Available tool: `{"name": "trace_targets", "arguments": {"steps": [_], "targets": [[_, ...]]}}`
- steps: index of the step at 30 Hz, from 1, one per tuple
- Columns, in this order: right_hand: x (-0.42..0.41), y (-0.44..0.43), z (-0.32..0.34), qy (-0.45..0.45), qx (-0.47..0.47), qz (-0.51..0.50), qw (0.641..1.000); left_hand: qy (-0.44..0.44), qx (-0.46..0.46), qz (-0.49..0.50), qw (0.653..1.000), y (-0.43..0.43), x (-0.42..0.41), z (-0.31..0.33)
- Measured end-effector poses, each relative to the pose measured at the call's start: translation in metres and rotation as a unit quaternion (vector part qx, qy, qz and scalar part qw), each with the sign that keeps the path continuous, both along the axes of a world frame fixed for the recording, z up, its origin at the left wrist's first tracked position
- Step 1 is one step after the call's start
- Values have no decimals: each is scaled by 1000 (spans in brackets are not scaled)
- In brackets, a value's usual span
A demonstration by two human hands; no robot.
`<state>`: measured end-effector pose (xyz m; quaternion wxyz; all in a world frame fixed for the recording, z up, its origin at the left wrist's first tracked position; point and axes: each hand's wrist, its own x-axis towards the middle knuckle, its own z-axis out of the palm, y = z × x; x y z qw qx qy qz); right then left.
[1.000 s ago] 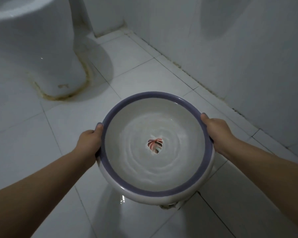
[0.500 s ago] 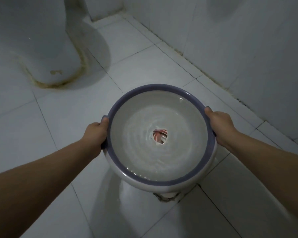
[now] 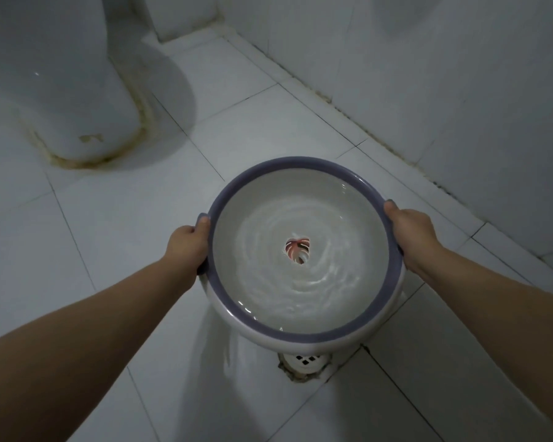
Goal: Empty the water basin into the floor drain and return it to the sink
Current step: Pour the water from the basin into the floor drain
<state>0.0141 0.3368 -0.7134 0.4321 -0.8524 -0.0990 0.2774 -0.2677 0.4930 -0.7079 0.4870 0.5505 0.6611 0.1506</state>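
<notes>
Left hand (image 3: 187, 245), right hand (image 3: 411, 232) grip basin (image 3: 304, 338) rim, floor drain (image 3: 305, 362) half hidden beneath

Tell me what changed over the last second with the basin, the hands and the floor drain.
The basin has moved up and right in view, so the floor drain, nearly hidden a second ago, now peeks out below its near edge. Unchanged: the left hand and right hand still grip opposite sides of the rim, and rippling water is still inside.
</notes>
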Motion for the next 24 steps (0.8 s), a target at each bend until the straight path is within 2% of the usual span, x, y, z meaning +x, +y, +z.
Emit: {"name": "trace_targets", "arguments": {"steps": [10, 24], "targets": [[2, -12, 3, -16, 16, -3, 1000, 16, 4, -67, 998, -7, -5, 5], [10, -14, 7, -31, 31, -8, 999, 60, 13, -82, 995, -12, 7, 6]]}}
